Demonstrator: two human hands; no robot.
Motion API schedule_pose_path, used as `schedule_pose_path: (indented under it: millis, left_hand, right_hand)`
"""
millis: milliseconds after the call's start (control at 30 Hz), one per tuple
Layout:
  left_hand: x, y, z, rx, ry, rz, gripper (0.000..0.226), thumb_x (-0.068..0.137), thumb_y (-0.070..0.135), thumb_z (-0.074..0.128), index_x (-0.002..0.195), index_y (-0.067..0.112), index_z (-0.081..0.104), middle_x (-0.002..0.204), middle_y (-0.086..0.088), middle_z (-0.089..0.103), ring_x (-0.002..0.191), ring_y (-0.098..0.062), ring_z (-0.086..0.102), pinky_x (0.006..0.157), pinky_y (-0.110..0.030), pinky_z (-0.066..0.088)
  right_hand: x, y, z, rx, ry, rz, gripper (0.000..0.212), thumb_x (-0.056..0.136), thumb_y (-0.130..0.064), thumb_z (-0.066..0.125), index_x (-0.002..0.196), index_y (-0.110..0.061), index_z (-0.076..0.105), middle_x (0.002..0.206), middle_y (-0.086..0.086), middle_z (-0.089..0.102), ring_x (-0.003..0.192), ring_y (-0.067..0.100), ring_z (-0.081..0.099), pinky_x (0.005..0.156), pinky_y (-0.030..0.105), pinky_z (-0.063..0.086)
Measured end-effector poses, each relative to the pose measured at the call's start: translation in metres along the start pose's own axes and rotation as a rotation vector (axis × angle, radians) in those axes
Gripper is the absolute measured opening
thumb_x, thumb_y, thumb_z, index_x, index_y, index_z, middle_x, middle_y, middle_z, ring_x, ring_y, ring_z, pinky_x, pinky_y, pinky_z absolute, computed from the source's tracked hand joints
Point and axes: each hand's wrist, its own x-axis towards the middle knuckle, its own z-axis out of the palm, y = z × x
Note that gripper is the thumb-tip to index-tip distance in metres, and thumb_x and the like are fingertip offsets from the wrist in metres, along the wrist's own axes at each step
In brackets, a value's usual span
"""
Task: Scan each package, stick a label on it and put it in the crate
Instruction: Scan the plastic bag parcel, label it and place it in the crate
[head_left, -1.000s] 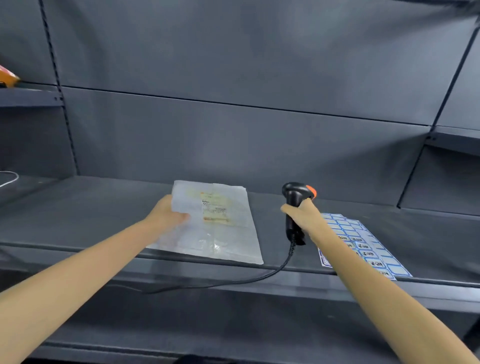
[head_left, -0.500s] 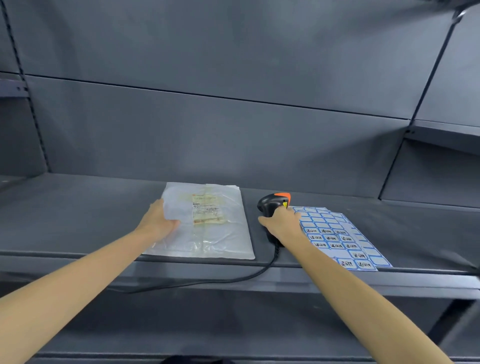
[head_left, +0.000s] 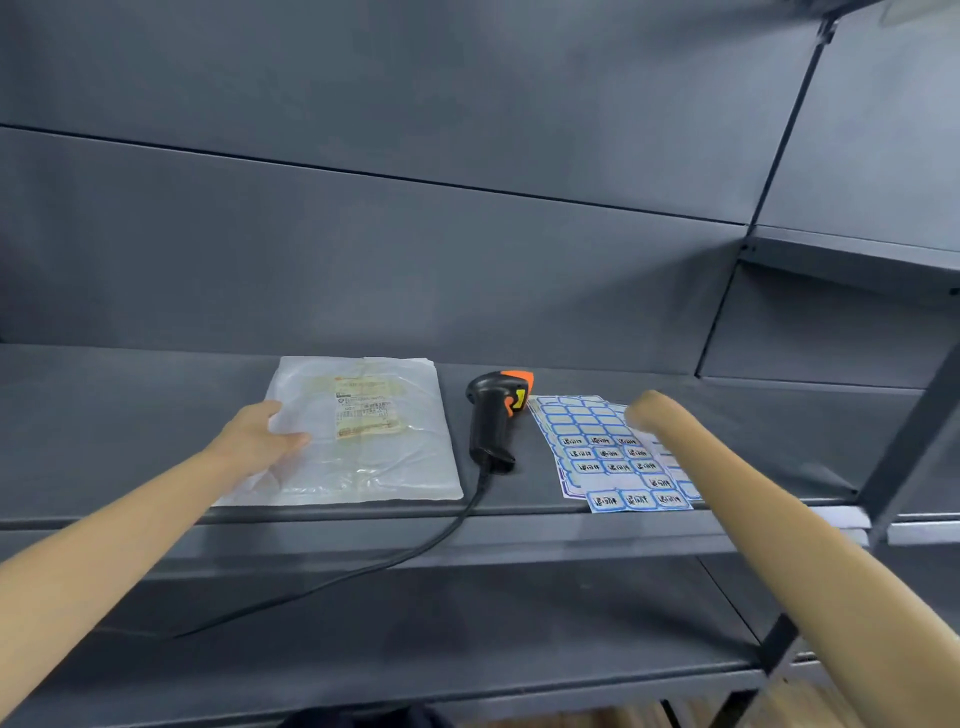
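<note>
While the left grip (head_left: 260, 441) pins the package (head_left: 358, 431) (flat-fingered), the right grip (head_left: 649, 410) blurs unreadably.

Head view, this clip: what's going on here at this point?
A person is working at a dark metal shelf. The left hand rests on the left edge of a flat clear-plastic package lying on the shelf. The barcode scanner lies on the shelf beside the package, held by nobody, its cable trailing off the front edge. The right hand is over the sheet of blue-bordered labels; it looks blurred, so its grip is unclear. No crate is in view.
</note>
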Motion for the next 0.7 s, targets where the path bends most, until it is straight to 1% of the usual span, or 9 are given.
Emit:
schedule_pose_path:
  millis: [33,67,100,167,267,333,467,567,700]
  left_hand:
    - [0.000,0.000,0.000,0.006,0.001,0.003,0.070,0.091,0.020,0.063,0.150,0.009,0.027,0.158,-0.005,0.022,0.144,-0.028,0.024,0.115,-0.041,0.023]
    - [0.000,0.001,0.000,0.012,0.000,0.004,0.070,0.092,0.020,0.063,0.150,0.009,0.027,0.158,-0.005,0.022,0.144,-0.028,0.024,0.115,-0.041,0.023]
    - [0.000,0.001,0.000,0.012,-0.002,0.005,0.070,0.092,0.020,0.063,0.150,0.009,0.026,0.158,-0.006,0.022,0.144,-0.028,0.024,0.115,-0.041,0.023]
    - [-0.001,0.000,0.000,0.005,-0.002,0.007,0.070,0.092,0.021,0.063,0.150,0.009,0.026,0.158,-0.006,0.022,0.144,-0.028,0.024,0.116,-0.041,0.022]
    - [-0.003,-0.001,-0.001,-0.003,-0.002,0.008,0.070,0.092,0.021,0.063,0.150,0.009,0.027,0.158,-0.005,0.022,0.144,-0.027,0.023,0.116,-0.041,0.022]
    - [-0.004,0.000,-0.001,-0.009,-0.002,0.009,0.069,0.092,0.021,0.063,0.150,0.009,0.027,0.157,-0.005,0.023,0.144,-0.027,0.024,0.115,-0.041,0.022]
    - [-0.005,0.001,0.000,-0.010,0.005,0.010,0.069,0.091,0.021,0.063,0.149,0.009,0.028,0.157,-0.006,0.024,0.143,-0.028,0.025,0.115,-0.041,0.022]
    - [-0.006,0.001,0.000,-0.012,0.007,0.009,0.068,0.092,0.021,0.063,0.149,0.009,0.029,0.157,-0.006,0.025,0.143,-0.028,0.026,0.115,-0.041,0.023]
    - [-0.009,0.002,0.000,-0.004,0.017,0.011,0.068,0.092,0.021,0.063,0.149,0.008,0.029,0.157,-0.006,0.025,0.143,-0.028,0.026,0.114,-0.040,0.023]
  right_hand:
    - [0.001,0.006,-0.004,-0.038,-0.078,0.030,0.018,0.095,-0.007,0.038,0.092,0.001,0.054,0.096,0.013,0.058,0.086,0.028,0.056,0.079,0.031,0.045]
    - [0.000,0.009,-0.007,-0.054,-0.154,0.097,0.019,0.096,-0.007,0.041,0.081,0.001,0.051,0.080,0.010,0.052,0.070,0.023,0.050,0.067,0.026,0.044]
    - [-0.001,0.013,-0.009,-0.020,-0.192,0.156,0.023,0.096,-0.011,0.046,0.076,-0.001,0.048,0.072,0.009,0.046,0.064,0.020,0.044,0.061,0.024,0.041]
    - [0.002,0.021,-0.010,-0.023,-0.247,0.157,0.027,0.092,-0.023,0.062,0.080,-0.003,0.047,0.072,0.008,0.044,0.066,0.019,0.044,0.066,0.025,0.044]
    - [0.001,0.025,-0.008,-0.010,-0.299,0.166,0.037,0.083,-0.032,0.074,0.082,-0.005,0.048,0.074,0.006,0.045,0.077,0.021,0.045,0.078,0.027,0.043]
    - [0.007,0.029,-0.005,0.042,-0.339,0.202,0.039,0.079,-0.030,0.079,0.085,-0.007,0.048,0.073,0.005,0.045,0.070,0.018,0.043,0.077,0.027,0.043]
    - [0.016,0.034,-0.002,0.051,-0.383,0.217,0.039,0.078,-0.031,0.079,0.077,-0.011,0.045,0.070,0.003,0.044,0.066,0.016,0.041,0.076,0.026,0.040]
    - [0.016,0.033,0.000,0.084,-0.376,0.227,0.040,0.079,-0.029,0.078,0.075,-0.009,0.044,0.068,0.004,0.040,0.064,0.016,0.038,0.076,0.025,0.039]
    - [0.018,0.031,0.003,0.061,-0.357,0.219,0.039,0.083,-0.032,0.073,0.075,-0.007,0.044,0.071,0.004,0.041,0.065,0.016,0.038,0.076,0.025,0.039]
